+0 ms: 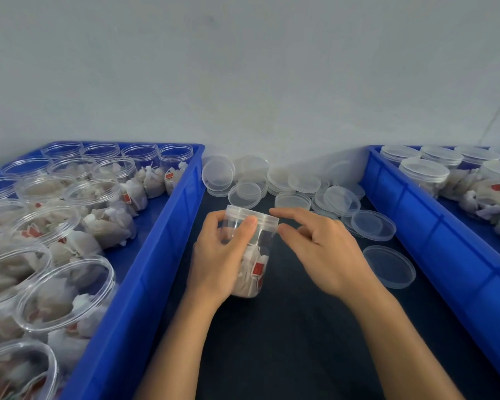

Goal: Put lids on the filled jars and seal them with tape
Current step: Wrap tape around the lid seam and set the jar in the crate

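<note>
the pale wall fills the top of the view. below it a dark table runs between two blue crates. the left crate is packed with open jars of tea bags, none of them lidded. the right crate holds lidded jars, so that looks like the finished side.

between the crates, against the wall, lies a loose pile of clear lids, with a few more lids spilled toward the right crate.

in the middle, the left hand is wrapped around a filled jar, thumb up near the rim, holding it tilted above the table. a lid already sits on its mouth. the right hand hangs just beside the lid's right edge, fingers loosely bent and holding nothing; whether the fingertips touch the lid i cannot tell.

no tape shows anywhere in view, so sealing may stall until it is found. the lid may sit crooked if it is not pressed or turned fully home, and with the jar tilted it could pop off and spill tea bags. the clear plastic is slick, so a loose grip could let the jar slide.
</note>
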